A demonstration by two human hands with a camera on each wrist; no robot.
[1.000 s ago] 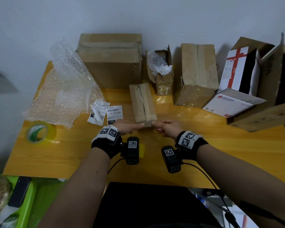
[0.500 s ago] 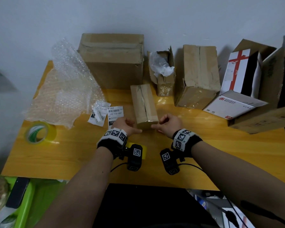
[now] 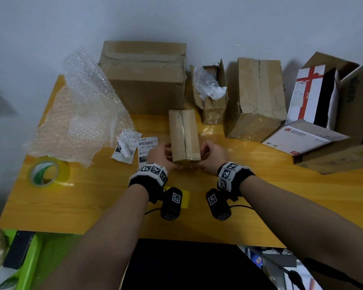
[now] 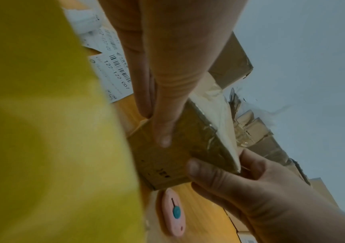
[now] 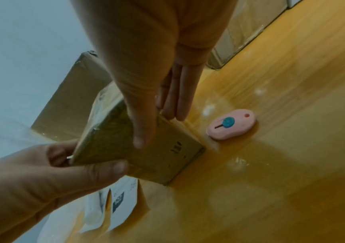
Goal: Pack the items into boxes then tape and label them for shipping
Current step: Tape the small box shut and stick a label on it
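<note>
Hands clasp the small taped box (image 3: 184,136) at its near end, left hand (image 3: 163,154) and right hand (image 3: 212,154) on opposite sides, thumbs on the end face. It rests mid-counter (image 3: 281,185), probably steadied for the label (image 3: 147,147) lying beside it.

A plain, pale grey-white wall (image 3: 176,17) rose directly behind the counter (image 3: 92,206), bare and evenly lit, with soft shadows falling on it. The counter was yellow-orange wood with a visible grain, glossy enough to throw back patches of light along its surface; its back edge met the wall. At the lower left stood a bright green piece of furniture (image 3: 27,264), its kind unclear. Below the counter's front edge lay a dark area (image 3: 187,266), too dim to make out. The light was dull and cool throughout.
</note>
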